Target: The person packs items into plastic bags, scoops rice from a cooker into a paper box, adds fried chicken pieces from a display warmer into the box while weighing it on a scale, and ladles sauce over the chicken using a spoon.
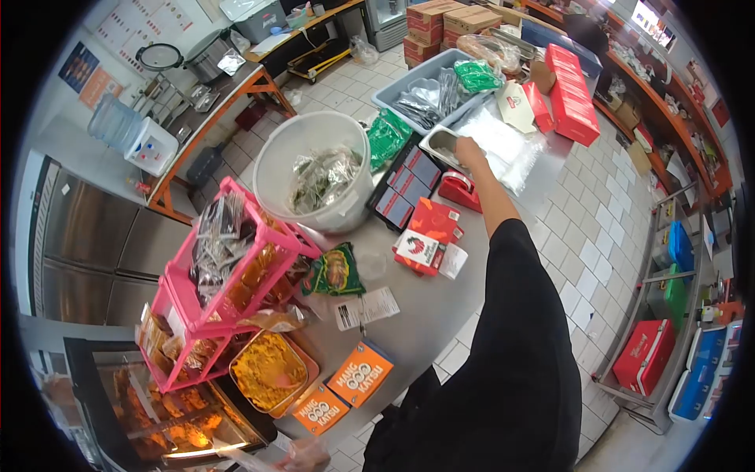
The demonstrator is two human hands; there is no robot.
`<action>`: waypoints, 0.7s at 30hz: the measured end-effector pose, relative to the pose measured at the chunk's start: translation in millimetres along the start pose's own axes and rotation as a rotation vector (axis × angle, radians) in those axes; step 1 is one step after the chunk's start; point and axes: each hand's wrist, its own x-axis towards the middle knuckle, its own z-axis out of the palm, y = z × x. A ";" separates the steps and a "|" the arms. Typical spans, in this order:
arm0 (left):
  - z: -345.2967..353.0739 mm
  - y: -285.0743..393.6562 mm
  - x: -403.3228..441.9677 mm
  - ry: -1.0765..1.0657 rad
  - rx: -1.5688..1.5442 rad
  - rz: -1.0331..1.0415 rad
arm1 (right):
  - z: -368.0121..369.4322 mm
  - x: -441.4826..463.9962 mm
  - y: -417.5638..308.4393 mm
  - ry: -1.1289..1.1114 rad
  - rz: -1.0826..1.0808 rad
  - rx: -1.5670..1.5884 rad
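Note:
My right hand (469, 155) reaches out at the end of a black sleeve (519, 315) to a small rectangular metal container (437, 144). Its fingers dip at the container's rim, too hidden to show whether they grip anything. A red tape dispenser (458, 189) sits just below that container. My left hand (305, 456) is at the bottom edge, blurred and partly cut off, with clear plastic about it; its fingers cannot be made out. Above it lie two orange boxes (360, 373) and a tray of yellow shredded food (270, 368).
A pink rack (228, 303) of packets stands left, by a glass food warmer (157, 409). A large white bucket (267, 169), a tablet (405, 185), red boxes (429, 234) and a green packet (333, 271) occupy the steel table (429, 311). A blue-grey bin (393, 90) holds black packets.

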 end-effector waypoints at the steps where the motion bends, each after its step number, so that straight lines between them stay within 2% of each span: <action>1: 2.8 0.5 0.4 0.003 0.016 -0.013 | 0.9 -3.0 -6.8 0.004 -0.039 -0.115; 5: 4.1 -4.9 3.8 0.000 0.062 -0.063 | 12.3 -3.3 -25.4 0.056 0.032 -0.125; 8: 3.1 -8.5 4.3 -0.003 0.082 -0.094 | 2.4 3.5 -28.1 -0.008 -0.003 -0.132; 15: -1.0 -21.1 -5.3 -0.003 0.108 -0.116 | -35.9 -13.2 -39.5 0.198 -0.037 -0.202; 18: -7.3 -29.7 -9.1 0.002 0.103 -0.105 | -50.7 -19.7 -45.4 0.257 0.044 -0.245; 21: -24.1 -42.7 -12.0 0.015 0.080 -0.082 | -61.5 -28.7 -42.9 0.289 0.110 -0.142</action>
